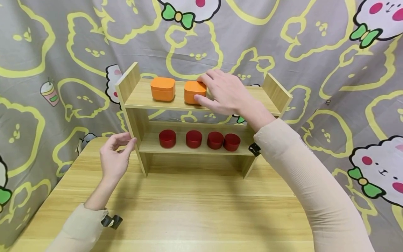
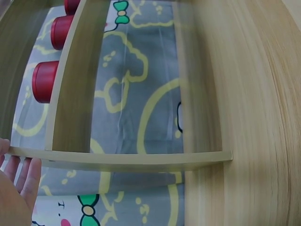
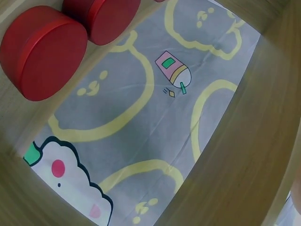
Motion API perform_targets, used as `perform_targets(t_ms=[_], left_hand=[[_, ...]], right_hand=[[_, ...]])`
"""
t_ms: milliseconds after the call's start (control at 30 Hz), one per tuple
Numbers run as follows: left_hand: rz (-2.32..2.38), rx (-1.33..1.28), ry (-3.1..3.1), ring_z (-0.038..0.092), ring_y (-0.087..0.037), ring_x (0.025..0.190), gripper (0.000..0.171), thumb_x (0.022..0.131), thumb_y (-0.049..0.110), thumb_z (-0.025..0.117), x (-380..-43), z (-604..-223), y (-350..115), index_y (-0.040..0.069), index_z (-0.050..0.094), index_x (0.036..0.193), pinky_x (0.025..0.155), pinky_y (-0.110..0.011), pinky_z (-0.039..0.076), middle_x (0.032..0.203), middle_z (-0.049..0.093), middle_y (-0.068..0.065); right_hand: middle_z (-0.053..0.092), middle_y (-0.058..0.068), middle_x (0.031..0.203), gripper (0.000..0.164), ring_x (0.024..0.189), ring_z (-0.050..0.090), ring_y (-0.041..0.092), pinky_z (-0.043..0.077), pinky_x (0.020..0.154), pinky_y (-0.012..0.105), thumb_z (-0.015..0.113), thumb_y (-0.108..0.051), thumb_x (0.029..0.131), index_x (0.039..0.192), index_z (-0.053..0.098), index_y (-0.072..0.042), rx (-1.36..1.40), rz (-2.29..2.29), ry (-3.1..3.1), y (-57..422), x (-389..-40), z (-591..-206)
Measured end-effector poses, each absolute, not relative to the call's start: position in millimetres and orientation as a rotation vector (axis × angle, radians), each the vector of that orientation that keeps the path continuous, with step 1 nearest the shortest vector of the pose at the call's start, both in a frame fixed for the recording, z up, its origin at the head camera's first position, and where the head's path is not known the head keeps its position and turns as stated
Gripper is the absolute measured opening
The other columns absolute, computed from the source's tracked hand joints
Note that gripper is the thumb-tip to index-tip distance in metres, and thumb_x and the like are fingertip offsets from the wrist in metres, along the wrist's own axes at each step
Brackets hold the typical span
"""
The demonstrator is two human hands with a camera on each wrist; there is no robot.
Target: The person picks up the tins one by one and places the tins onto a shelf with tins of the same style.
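Observation:
My right hand (image 1: pixel 225 91) reaches over the upper board of a wooden shelf (image 1: pixel 145 105) and holds the right one of two orange boxes (image 1: pixel 190 94), thumb at its front and fingers over its far side. The other orange box (image 1: pixel 163 89) stands a little to the left. At the shelf's left side panel is my left hand (image 1: pixel 115 155), with its fingertips touching the panel near the front edge. In the left wrist view the fingers (image 2: pixel 29 181) lie nearly straight against the panel's outer face. Only a sliver of the right hand shows in the right wrist view.
Several round red tins (image 1: pixel 167 139) stand in a row on the shelf's lower board (image 1: pixel 151 148), the two at the right close together. The shelf stands on a wooden table (image 1: pixel 195 206), in front of a patterned grey curtain (image 1: pixel 315 70). Raised side panels end the upper board.

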State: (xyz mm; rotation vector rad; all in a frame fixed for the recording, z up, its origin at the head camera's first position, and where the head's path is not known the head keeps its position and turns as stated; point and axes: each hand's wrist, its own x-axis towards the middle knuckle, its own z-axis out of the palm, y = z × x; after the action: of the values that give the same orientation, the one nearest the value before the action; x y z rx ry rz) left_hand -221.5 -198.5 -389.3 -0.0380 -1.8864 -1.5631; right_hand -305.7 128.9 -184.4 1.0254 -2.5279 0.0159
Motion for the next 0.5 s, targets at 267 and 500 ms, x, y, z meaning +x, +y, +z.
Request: perform_targets(t_ms=[267, 500], left_hand=[[-1.571, -0.039, -1.902, 0.070, 0.009, 0.077, 0.021, 0.094, 0.005, 0.078, -221.9, -388.7, -198.1, -0.003, 0.073, 0.112, 0.062, -0.006, 0.057, 0.091, 0.070, 0.025], [-1.578, -0.034, -1.927, 0.070, 0.009, 0.079, 0.024, 0.094, 0.006, 0.079, -221.7, -387.1, -200.2, -0.003, 0.073, 0.115, 0.062, -0.006, 0.056, 0.096, 0.071, 0.025]], right_hand=[[0.061, 0.012, 0.144, 0.074, 0.133, 0.057, 0.032, 0.054, 0.103, 0.050, 0.053, -0.063, 0.100, 0.154, 0.048, -0.012, 0.991, 0.115, -2.469, 141.8, -289.1, -186.3], [0.063, 0.017, 0.140, 0.086, 0.125, 0.060, 0.036, 0.052, 0.103, 0.052, 0.043, -0.075, 0.099, 0.151, 0.052, -0.007, 0.993, 0.249, -2.228, 162.3, -268.6, -207.5]])
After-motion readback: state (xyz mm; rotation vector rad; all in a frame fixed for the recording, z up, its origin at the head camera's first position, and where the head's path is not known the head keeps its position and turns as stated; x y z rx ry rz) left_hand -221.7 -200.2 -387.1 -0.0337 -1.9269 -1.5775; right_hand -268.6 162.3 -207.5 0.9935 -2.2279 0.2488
